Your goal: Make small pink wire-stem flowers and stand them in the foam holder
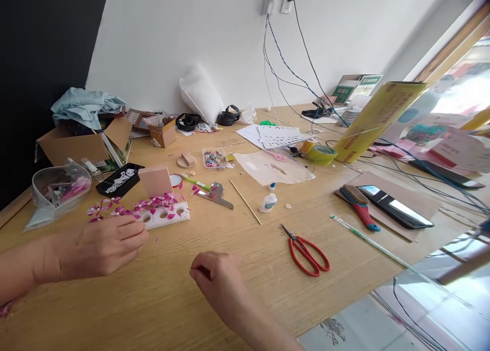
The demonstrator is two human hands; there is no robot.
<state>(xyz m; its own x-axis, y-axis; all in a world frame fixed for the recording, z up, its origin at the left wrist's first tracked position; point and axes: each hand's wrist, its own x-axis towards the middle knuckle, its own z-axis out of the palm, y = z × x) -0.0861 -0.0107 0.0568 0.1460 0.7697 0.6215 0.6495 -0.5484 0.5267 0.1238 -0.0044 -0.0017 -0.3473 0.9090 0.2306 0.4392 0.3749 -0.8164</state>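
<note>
Pink flowers (153, 202) near left hand (105, 244), grip closed

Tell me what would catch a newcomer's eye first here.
Probably the bright magenta flowers by the left hand, clustered over a white block with round holes. Next, the big yellow roll slanting up toward the table's right rear, and the red-handled scissors lying open-handled to the right of the right hand.

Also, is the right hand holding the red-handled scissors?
No, the red-handled scissors lie on the wooden table, apart from the right hand.
</note>
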